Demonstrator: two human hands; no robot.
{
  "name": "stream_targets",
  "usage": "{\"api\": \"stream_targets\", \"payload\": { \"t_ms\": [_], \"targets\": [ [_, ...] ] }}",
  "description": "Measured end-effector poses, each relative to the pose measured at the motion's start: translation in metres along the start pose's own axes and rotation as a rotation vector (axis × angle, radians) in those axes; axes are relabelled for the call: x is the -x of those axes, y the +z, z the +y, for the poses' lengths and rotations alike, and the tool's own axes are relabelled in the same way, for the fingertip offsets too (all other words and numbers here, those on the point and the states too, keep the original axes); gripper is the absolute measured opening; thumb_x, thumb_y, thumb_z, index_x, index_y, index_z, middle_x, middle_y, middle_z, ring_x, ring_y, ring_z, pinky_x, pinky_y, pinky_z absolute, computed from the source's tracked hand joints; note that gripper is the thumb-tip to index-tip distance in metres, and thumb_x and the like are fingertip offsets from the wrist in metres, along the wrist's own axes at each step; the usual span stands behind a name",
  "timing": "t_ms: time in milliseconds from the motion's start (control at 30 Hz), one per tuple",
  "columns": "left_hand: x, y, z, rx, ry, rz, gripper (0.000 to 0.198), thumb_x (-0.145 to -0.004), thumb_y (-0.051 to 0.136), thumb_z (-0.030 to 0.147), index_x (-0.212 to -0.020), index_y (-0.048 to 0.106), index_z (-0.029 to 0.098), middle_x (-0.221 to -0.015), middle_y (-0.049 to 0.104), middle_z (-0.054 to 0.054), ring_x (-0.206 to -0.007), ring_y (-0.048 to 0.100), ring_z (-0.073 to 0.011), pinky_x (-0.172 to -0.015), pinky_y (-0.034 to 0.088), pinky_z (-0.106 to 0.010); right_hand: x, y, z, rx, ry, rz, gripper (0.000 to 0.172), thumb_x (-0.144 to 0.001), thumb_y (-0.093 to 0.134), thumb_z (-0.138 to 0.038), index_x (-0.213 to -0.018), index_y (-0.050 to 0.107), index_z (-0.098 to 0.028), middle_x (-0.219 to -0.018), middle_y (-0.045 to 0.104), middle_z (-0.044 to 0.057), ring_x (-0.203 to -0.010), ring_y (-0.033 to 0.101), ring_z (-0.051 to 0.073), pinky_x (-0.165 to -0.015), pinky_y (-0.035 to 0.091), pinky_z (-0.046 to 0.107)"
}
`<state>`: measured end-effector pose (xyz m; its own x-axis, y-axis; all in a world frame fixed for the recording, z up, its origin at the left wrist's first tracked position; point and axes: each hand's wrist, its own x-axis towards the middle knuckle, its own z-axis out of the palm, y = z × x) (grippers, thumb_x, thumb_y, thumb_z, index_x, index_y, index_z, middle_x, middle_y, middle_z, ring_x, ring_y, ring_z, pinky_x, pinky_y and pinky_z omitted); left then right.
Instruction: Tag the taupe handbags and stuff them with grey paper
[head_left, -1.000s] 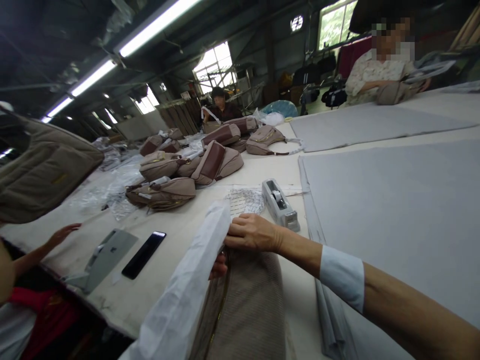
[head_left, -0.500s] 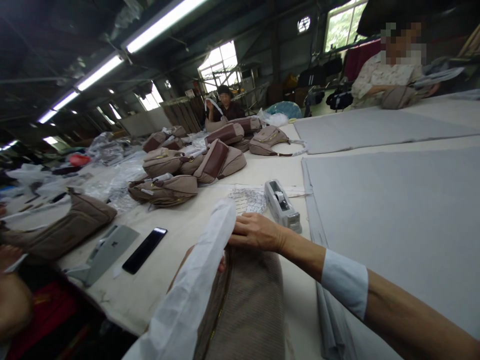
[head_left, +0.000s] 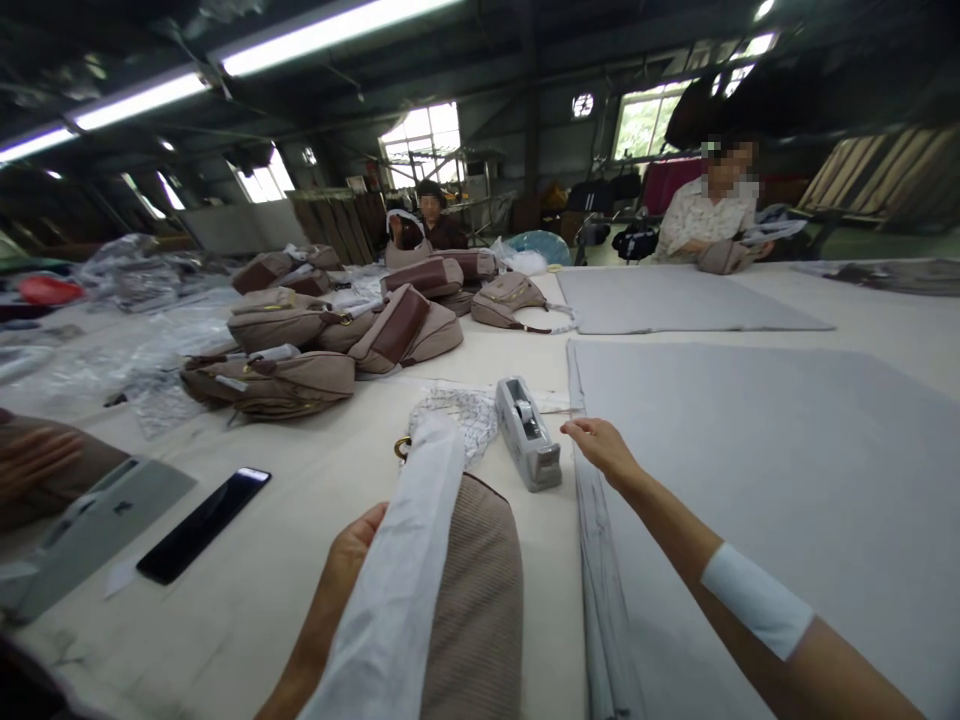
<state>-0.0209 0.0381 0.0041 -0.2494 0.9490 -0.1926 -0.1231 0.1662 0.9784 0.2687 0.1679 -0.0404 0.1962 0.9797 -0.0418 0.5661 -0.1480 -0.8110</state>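
A taupe ribbed-fabric bag [head_left: 480, 600] stands in front of me, with a strap wrapped in thin white paper [head_left: 401, 560] running up its left side. My left hand [head_left: 358, 545] grips this wrapped strap from the left; most of its fingers are hidden behind the wrapping. A gold ring [head_left: 403, 448] shows near the strap's upper end. My right hand [head_left: 600, 447] hovers just right of a grey tape dispenser [head_left: 529, 435], apart from the bag. Its fingers are pressed together, and whatever may be between them is too small to see.
Several taupe and brown bags [head_left: 409, 335] are piled farther back on the white table [head_left: 315, 520]. Left are a phone [head_left: 204, 525], another grey-green dispenser [head_left: 105, 530] and a co-worker's hand [head_left: 37, 462]. Grey sheets [head_left: 750, 460] cover the right side. Two people work across the table.
My right hand has left the strap's upper end and moved right, beside the tape dispenser. My left hand now shows left of the strap. The view has turned rightward and levelled.
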Motion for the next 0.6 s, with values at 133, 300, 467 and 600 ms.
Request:
{"api": "stream_targets", "payload": {
  "t_ms": [133, 300, 467, 600],
  "targets": [
    [-0.005, -0.009, -0.006, 0.043, -0.076, -0.026, 0.030, -0.052, 0.079, 0.039, -0.059, 0.061, 0.015, -0.051, 0.056, 0.004, -0.045, 0.048, -0.0090, -0.055, 0.048, -0.022, -0.017, 0.013, -0.004, -0.030, 0.232, -0.182, 0.023, -0.081, 0.054, -0.032, -0.074, 0.066, -0.014, -0.069, 0.060, 0.003, -0.065, 0.054, 0.014, -0.058, 0.041, 0.026],
    [-0.006, -0.014, -0.009, 0.070, -0.081, -0.051, 0.028, -0.056, 0.077, 0.038, -0.061, 0.061, 0.016, -0.051, 0.056, 0.004, -0.048, 0.049, -0.0095, -0.054, 0.047, -0.020, -0.025, 0.024, -0.009, -0.065, 0.430, -0.293, 0.016, -0.083, 0.058, -0.029, -0.083, 0.059, -0.012, -0.081, 0.058, 0.001, -0.067, 0.053, 0.010, -0.061, 0.046, 0.026],
    [0.002, -0.007, 0.003, 0.083, -0.065, -0.116, 0.021, -0.057, 0.078, 0.026, -0.065, 0.062, 0.015, -0.054, 0.056, 0.005, -0.050, 0.050, -0.0082, -0.064, 0.050, -0.023, -0.026, 0.022, -0.013, -0.150, 0.492, -0.286, 0.016, -0.084, 0.058, -0.027, -0.089, 0.057, -0.012, -0.088, 0.057, 0.002, -0.073, 0.054, 0.011, -0.064, 0.047, 0.027],
    [0.004, -0.006, 0.007, 0.098, -0.131, -0.120, 0.020, -0.057, 0.078, 0.023, -0.068, 0.063, 0.016, -0.052, 0.056, 0.007, -0.048, 0.049, -0.0062, -0.068, 0.050, -0.022, -0.013, 0.010, -0.020, -0.258, 0.471, -0.244, 0.014, -0.081, 0.060, -0.026, -0.086, 0.057, -0.013, -0.084, 0.057, 0.001, -0.065, 0.050, 0.009, -0.057, 0.042, 0.022]
  ]
}}
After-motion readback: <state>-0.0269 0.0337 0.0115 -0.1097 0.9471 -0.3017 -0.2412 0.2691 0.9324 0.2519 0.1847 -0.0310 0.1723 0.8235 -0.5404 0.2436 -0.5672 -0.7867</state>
